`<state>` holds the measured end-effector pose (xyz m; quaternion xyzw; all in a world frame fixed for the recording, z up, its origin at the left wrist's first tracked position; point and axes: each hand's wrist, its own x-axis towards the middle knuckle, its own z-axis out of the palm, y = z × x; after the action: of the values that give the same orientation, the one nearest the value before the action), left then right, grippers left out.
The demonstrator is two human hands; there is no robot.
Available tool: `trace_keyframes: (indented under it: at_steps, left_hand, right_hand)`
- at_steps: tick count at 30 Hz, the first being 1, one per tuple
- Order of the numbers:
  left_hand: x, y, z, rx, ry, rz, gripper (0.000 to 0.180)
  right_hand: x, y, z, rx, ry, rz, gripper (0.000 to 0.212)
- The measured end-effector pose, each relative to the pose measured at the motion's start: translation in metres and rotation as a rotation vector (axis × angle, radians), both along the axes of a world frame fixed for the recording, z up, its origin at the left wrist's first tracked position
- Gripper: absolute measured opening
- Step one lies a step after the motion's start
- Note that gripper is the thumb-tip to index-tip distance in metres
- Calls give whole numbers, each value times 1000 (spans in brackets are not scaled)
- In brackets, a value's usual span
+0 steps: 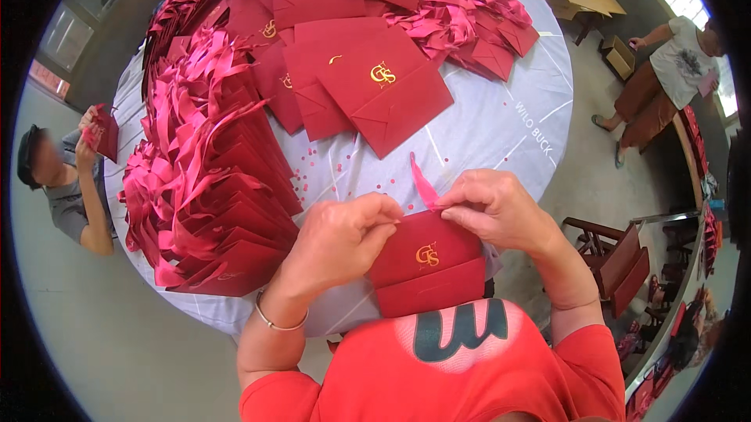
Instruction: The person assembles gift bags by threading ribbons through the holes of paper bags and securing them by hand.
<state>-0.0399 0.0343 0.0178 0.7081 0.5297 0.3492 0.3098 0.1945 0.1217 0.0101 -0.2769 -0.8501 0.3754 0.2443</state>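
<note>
A dark red paper gift bag [428,285] with a gold emblem lies folded flat at the table's near edge, close to my body. My right hand [494,209] is closed at its top edge, pinching a pink ribbon [423,187] whose loose end sticks up to the left. At the bag's upper left corner my left hand [344,236] makes a pinch with thumb and forefinger. Whatever lies between those fingertips is too small to make out. Small red paper dots [337,187] are scattered on the tablecloth beyond my hands.
The round table wears a pale cloth [516,148]. Ribboned red bags [211,179] stand packed at left; flat bags [383,82] lie ahead, with more ribboned bags [477,23] far right. One person [66,179] handles a bag at left; another person [673,70] stands right, beyond a wooden chair [614,262].
</note>
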Motion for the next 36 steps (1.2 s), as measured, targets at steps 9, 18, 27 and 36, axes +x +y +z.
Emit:
trace_keyframes:
  at_steps: [9, 18, 27, 36]
  left_hand:
    - [-3, 3, 12, -779, -433, 88, 15]
    - [0, 5, -7, -829, -697, 55, 18]
    - [-7, 12, -6, -879, -418, -13, 17]
    - [-15, 8, -20, -918, -882, -176, 15]
  right_hand:
    - [0, 0, 4, -287, 0, -52, 11]
    - [-4, -1, -7, -360, 88, -159, 11]
    - [-5, -5, -16, -281, 135, -120, 9]
    - [-7, -8, -14, -305, 155, -107, 9]
